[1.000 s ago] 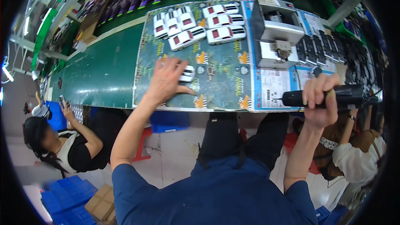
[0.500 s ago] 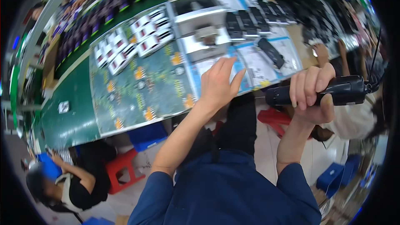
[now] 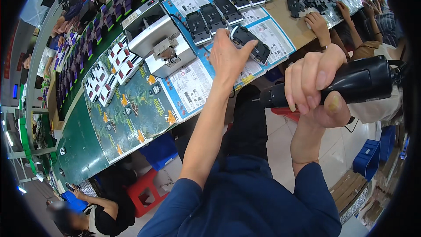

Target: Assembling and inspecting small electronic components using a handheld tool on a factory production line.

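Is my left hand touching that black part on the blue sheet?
Touching. The head view shows the left hand with fingertips wrapped on the black part.

Matte black cylindrical power tool (image 3: 351,84). Black rectangular plastic casing (image 3: 251,44) with a paler grey end. Long green workbench (image 3: 81,142), overlaid by a dark teal printed mat (image 3: 131,118) patterned with foliage and small orange animals (white lettering too). Pale blue-bordered white instruction sheets (image 3: 190,85). Silver-grey metal press (image 3: 160,44). Red plastic stool (image 3: 144,191).
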A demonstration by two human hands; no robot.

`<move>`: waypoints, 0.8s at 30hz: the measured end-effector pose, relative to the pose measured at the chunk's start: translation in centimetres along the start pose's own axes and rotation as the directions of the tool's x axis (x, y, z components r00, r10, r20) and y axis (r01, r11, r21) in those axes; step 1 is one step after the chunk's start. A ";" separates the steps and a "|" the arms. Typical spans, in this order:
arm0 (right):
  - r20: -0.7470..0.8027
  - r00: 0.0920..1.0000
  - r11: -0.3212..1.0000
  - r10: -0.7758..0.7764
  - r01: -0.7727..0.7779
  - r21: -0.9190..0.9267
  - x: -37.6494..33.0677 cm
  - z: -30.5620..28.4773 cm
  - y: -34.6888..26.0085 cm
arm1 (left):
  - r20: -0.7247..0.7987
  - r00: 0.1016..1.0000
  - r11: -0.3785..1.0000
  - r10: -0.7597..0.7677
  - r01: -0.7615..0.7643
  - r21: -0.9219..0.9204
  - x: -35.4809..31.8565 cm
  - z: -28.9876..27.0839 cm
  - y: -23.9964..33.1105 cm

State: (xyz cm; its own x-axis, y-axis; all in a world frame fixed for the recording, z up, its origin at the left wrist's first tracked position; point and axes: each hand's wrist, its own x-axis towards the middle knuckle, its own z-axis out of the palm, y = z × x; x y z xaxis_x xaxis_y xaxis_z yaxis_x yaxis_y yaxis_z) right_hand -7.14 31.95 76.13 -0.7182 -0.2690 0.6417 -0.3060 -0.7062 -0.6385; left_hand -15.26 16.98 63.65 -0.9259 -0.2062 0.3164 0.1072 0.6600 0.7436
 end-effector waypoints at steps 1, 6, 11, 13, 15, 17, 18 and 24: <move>0.008 1.000 1.000 0.002 -0.002 -0.006 0.2 0.1 0.1 | 0.070 0.991 0.977 -0.117 0.128 -0.170 -0.5 -0.3 0.5; -0.037 0.997 0.998 -0.066 0.067 0.011 1.7 1.0 1.3 | 0.211 0.969 0.478 -0.131 0.248 -0.842 -3.5 -4.0 -1.5; -0.039 0.991 0.992 -0.127 0.127 -0.014 5.6 3.9 6.7 | 0.460 0.792 0.029 -0.402 0.514 -0.857 -9.1 -14.9 -8.0; -0.077 0.969 0.955 -0.236 0.216 -0.206 7.5 5.9 10.9 | 0.479 0.765 0.038 -0.431 0.546 -0.837 -10.4 -16.9 -9.2; -0.162 0.965 0.963 -0.204 0.168 -0.211 9.5 7.4 14.8 | 0.442 0.788 0.095 -0.429 0.526 -0.845 -11.3 -17.2 -10.5; -0.099 0.964 0.910 -0.247 0.196 -0.365 10.5 7.9 17.9 | 0.432 0.805 0.125 -0.406 0.518 -0.846 -11.4 -17.6 -10.9; -0.034 0.975 0.836 -0.221 0.171 -0.521 10.5 7.9 18.6 | 0.428 0.822 0.168 -0.375 0.515 -0.841 -11.2 -17.7 -11.0; -0.065 0.992 0.784 -0.107 0.044 -0.620 10.9 9.1 19.6 | 0.470 0.813 0.139 -0.343 0.539 -0.831 -10.9 -18.0 -11.6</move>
State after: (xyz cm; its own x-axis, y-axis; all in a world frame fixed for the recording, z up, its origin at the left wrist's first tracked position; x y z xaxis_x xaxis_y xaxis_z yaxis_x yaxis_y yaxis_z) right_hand -15.30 9.25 74.45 -0.7206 -0.1487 0.6772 -0.6584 -0.1594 -0.7356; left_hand 0.11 -1.45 62.23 -0.9600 -0.0549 -0.2747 -0.1831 -0.6192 0.7636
